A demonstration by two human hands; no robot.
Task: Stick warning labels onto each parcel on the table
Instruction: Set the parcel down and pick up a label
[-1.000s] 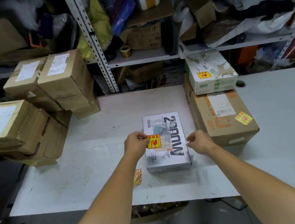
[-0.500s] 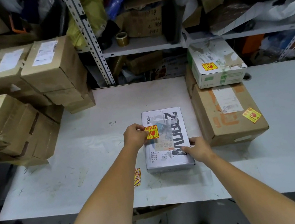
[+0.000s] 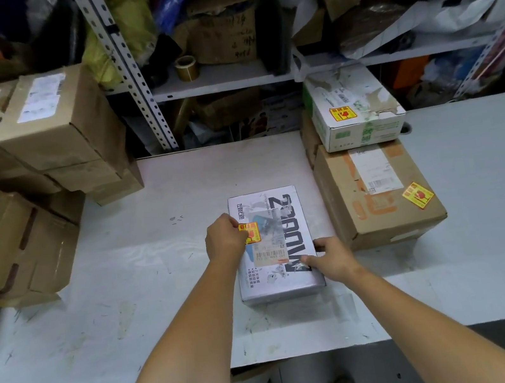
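Grey parcel (image 3: 287, 219) lies with its long axis twelve-to-six. Left hand (image 3: 224, 241), fingers curled, pinches a yellow label (image 3: 253, 233) at its ten o'clock; right hand (image 3: 330, 256) grips its four o'clock edge.

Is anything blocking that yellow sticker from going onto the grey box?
Nothing visible does. The left hand holds the warning label right at the grey parcel's top, and the right hand grips its right edge, clear of that spot.
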